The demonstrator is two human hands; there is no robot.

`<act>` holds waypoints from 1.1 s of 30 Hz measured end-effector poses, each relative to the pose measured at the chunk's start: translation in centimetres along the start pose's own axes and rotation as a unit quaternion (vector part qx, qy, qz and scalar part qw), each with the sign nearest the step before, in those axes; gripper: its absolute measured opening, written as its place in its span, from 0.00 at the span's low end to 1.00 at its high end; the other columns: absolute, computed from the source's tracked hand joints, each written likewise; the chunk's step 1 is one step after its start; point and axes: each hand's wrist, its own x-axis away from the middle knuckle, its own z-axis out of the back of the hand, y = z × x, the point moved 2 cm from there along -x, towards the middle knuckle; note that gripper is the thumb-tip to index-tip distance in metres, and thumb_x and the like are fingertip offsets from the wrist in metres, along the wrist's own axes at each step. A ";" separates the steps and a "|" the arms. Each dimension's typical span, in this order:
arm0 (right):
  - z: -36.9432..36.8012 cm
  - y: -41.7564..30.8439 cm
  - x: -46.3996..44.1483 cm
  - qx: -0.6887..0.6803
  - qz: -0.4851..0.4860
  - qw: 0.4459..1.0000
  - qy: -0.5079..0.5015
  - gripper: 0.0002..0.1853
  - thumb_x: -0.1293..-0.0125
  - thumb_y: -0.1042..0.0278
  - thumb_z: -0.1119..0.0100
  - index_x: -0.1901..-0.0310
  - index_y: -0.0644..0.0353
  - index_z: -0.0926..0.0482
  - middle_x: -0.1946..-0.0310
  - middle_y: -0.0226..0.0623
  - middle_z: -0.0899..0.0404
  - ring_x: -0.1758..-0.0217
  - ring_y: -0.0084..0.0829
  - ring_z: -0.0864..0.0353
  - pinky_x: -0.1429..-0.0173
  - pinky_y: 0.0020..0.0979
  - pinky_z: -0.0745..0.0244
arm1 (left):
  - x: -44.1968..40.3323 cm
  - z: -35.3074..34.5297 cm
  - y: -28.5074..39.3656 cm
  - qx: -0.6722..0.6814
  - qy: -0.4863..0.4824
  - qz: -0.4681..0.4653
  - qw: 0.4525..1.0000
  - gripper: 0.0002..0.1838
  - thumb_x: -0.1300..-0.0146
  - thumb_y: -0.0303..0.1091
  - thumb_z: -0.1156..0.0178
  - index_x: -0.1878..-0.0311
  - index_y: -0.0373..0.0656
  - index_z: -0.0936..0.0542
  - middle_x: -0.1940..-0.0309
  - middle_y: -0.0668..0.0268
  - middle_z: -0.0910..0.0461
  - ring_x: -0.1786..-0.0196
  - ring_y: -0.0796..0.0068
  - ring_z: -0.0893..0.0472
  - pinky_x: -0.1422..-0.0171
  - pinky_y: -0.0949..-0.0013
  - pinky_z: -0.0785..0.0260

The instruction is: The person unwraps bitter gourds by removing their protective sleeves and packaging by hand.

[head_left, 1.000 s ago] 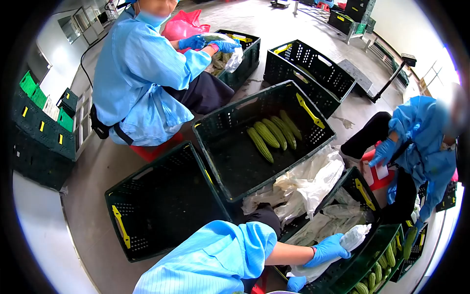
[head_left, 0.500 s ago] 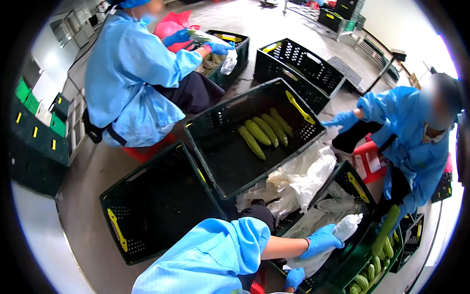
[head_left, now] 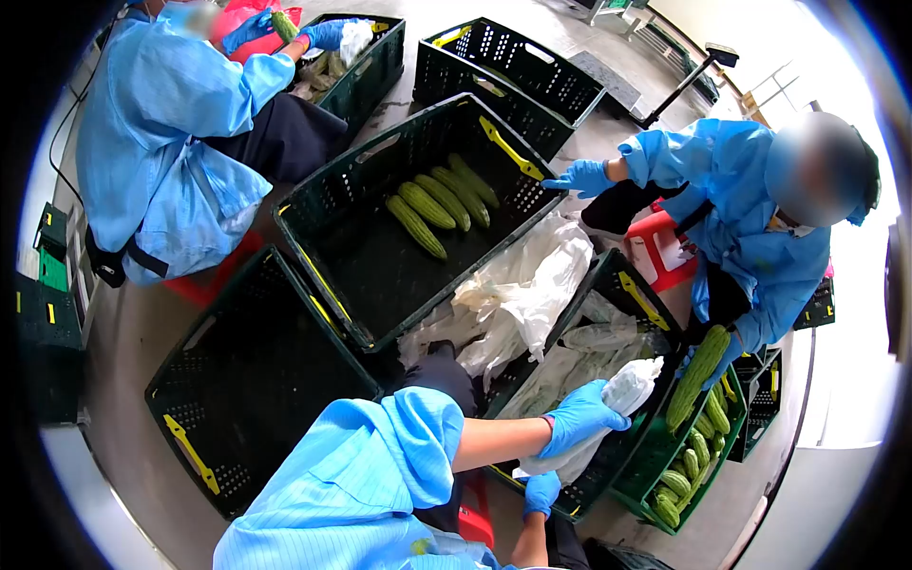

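Blue-gloved fingers of the left hand (head_left: 579,418) are curled firmly around the middle of a long white-wrapped bundle (head_left: 635,385), which slants across the lower right of the frame with its farther end up and to the right. From my remote seat I see the right hand (head_left: 541,491) just below the bundle's lower end; its fingers are partly hidden, and I cannot tell whether they grasp the wrapping. A light-blue sleeve (head_left: 370,465) leads up from the bottom of the frame toward the left hand.

Directly beneath the bundle I make out a dark crate (head_left: 613,470) with more bagged pieces (head_left: 603,337) lying in it. Just right of it I have a green crate (head_left: 638,480) holding ridged green gourds (head_left: 695,456). Above that crate, a co-worker (head_left: 741,199) at the right grips one tilted long gourd (head_left: 700,375); their other hand (head_left: 581,179) extends to the right corner of the middle crate (head_left: 370,285), though I cannot confirm contact.

Five pale-green gourds (head_left: 425,205) lie side by side in that middle crate, near the centre of my view. Crumpled white plastic (head_left: 532,285) sits between it and the dark crate. At lower left I see another black crate (head_left: 247,380) with a yellow handle (head_left: 190,454). In the upper left, a second co-worker (head_left: 171,123) holds a short-looking gourd (head_left: 283,27) beside a further crate (head_left: 369,95).
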 end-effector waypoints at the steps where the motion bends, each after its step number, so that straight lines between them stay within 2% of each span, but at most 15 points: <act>1: -0.1 0.1 0.0 0.010 0.003 1.000 0.001 0.16 0.39 0.60 0.44 0.58 0.62 0.17 0.60 0.54 0.17 0.56 0.53 0.17 0.55 0.47 0.25 | 0.0 0.0 0.1 0.004 0.003 0.000 1.000 0.33 0.49 0.40 0.28 0.42 0.35 0.27 0.48 0.59 0.21 0.45 0.70 0.24 0.36 0.69 0.36; 6: 0.2 -0.6 0.3 -0.008 -0.008 1.000 -0.004 0.15 0.40 0.64 0.43 0.56 0.62 0.16 0.60 0.53 0.16 0.56 0.51 0.16 0.56 0.45 0.24 | 0.2 0.1 1.0 -0.012 0.016 0.005 1.000 0.33 0.50 0.39 0.27 0.42 0.35 0.27 0.48 0.59 0.21 0.45 0.69 0.24 0.36 0.69 0.36; 9: 1.1 -2.1 1.0 0.040 -0.025 0.999 -0.010 0.14 0.40 0.61 0.43 0.63 0.63 0.17 0.65 0.50 0.15 0.62 0.48 0.15 0.57 0.46 0.23 | -0.8 -0.4 -0.3 0.035 0.007 -0.020 0.999 0.31 0.51 0.34 0.26 0.43 0.37 0.25 0.49 0.63 0.20 0.47 0.73 0.23 0.37 0.70 0.34; 11: 0.5 -1.1 0.6 0.001 0.001 1.000 0.000 0.15 0.38 0.57 0.46 0.68 0.61 0.17 0.67 0.50 0.16 0.63 0.52 0.17 0.57 0.48 0.24 | -1.2 -0.5 -0.4 0.061 -0.009 -0.049 0.997 0.29 0.51 0.32 0.26 0.45 0.37 0.24 0.52 0.65 0.19 0.49 0.75 0.23 0.39 0.71 0.32; 13: 0.5 -0.6 0.3 -0.078 0.044 0.996 -0.013 0.18 0.31 0.57 0.49 0.67 0.62 0.16 0.72 0.44 0.15 0.70 0.41 0.16 0.62 0.41 0.23 | -1.7 -0.4 -1.0 0.038 -0.011 -0.046 0.998 0.30 0.52 0.31 0.26 0.44 0.35 0.24 0.51 0.64 0.19 0.48 0.75 0.22 0.40 0.70 0.31; 14: 0.4 -0.4 0.3 -0.189 0.015 0.982 0.005 0.21 0.28 0.55 0.51 0.66 0.63 0.15 0.74 0.41 0.15 0.73 0.34 0.18 0.65 0.36 0.24 | -1.7 -0.5 -0.9 0.038 -0.010 -0.040 0.998 0.30 0.52 0.31 0.26 0.44 0.35 0.25 0.51 0.64 0.19 0.48 0.75 0.22 0.40 0.70 0.31; 16: 1.3 -1.2 0.8 -0.394 -0.036 0.917 0.043 0.26 0.23 0.50 0.56 0.62 0.64 0.14 0.77 0.34 0.16 0.78 0.20 0.23 0.70 0.23 0.28 | -1.4 -0.4 -0.6 0.011 0.007 -0.025 1.000 0.30 0.52 0.31 0.26 0.44 0.34 0.25 0.51 0.63 0.19 0.49 0.74 0.21 0.40 0.70 0.30; 19: 3.9 -0.7 1.0 -0.493 -0.073 0.859 0.113 0.23 0.24 0.51 0.54 0.59 0.62 0.15 0.76 0.34 0.16 0.78 0.20 0.23 0.70 0.22 0.29 | -0.9 -0.4 -0.5 -0.039 0.025 -0.017 0.999 0.32 0.52 0.32 0.26 0.44 0.34 0.26 0.51 0.60 0.19 0.49 0.73 0.20 0.41 0.70 0.30; 20: 5.0 -0.7 1.3 -0.490 -0.063 0.860 0.127 0.23 0.25 0.49 0.51 0.54 0.62 0.16 0.72 0.33 0.15 0.75 0.20 0.21 0.69 0.23 0.27 | -1.0 -0.4 -1.0 -0.053 0.021 -0.021 0.998 0.32 0.52 0.32 0.25 0.43 0.34 0.26 0.51 0.60 0.18 0.49 0.74 0.20 0.41 0.70 0.30; 22: 7.9 -2.0 1.9 -0.498 -0.011 0.850 0.171 0.23 0.26 0.48 0.50 0.51 0.62 0.18 0.66 0.33 0.14 0.71 0.19 0.21 0.66 0.22 0.26 | -0.8 -0.7 -1.2 -0.116 0.024 -0.016 0.993 0.33 0.53 0.34 0.25 0.43 0.35 0.26 0.52 0.59 0.18 0.49 0.72 0.20 0.41 0.69 0.30; 25: 13.5 -5.2 3.2 -0.492 0.071 0.834 0.237 0.18 0.26 0.55 0.46 0.50 0.62 0.19 0.58 0.35 0.15 0.61 0.22 0.18 0.57 0.24 0.23 | -0.9 -1.3 -2.1 -0.198 0.014 -0.057 0.978 0.34 0.58 0.40 0.23 0.46 0.37 0.24 0.52 0.53 0.19 0.47 0.58 0.19 0.41 0.61 0.29; 26: 15.4 -6.9 3.9 -0.492 0.085 0.828 0.256 0.16 0.27 0.57 0.45 0.51 0.63 0.20 0.57 0.37 0.16 0.59 0.25 0.17 0.54 0.26 0.21 | -0.8 -1.6 -2.2 -0.236 0.017 -0.065 0.969 0.35 0.55 0.39 0.23 0.43 0.36 0.25 0.51 0.56 0.18 0.49 0.66 0.18 0.43 0.66 0.28; 27: 17.3 -8.6 4.7 -0.492 0.099 0.821 0.273 0.15 0.27 0.59 0.45 0.51 0.64 0.20 0.56 0.38 0.16 0.57 0.27 0.16 0.51 0.28 0.20 | -0.9 -1.9 -2.5 -0.252 0.019 -0.093 0.963 0.35 0.55 0.39 0.23 0.43 0.36 0.25 0.52 0.56 0.18 0.49 0.65 0.18 0.43 0.66 0.27; 30: 21.6 -12.4 6.2 -0.368 0.158 0.867 0.297 0.16 0.27 0.61 0.44 0.50 0.67 0.22 0.53 0.42 0.17 0.55 0.30 0.16 0.48 0.32 0.20 | -0.8 -2.9 -3.1 -0.268 0.032 -0.163 0.949 0.31 0.55 0.40 0.24 0.47 0.37 0.20 0.54 0.55 0.17 0.49 0.61 0.17 0.44 0.64 0.27; 33: 23.0 -13.7 5.4 -0.386 0.188 0.861 0.272 0.16 0.28 0.63 0.41 0.48 0.66 0.22 0.52 0.37 0.18 0.51 0.26 0.19 0.43 0.28 0.24 | 0.1 -3.5 -1.3 -0.297 -0.011 -0.175 0.939 0.29 0.56 0.41 0.24 0.49 0.40 0.18 0.56 0.53 0.17 0.51 0.57 0.17 0.45 0.62 0.27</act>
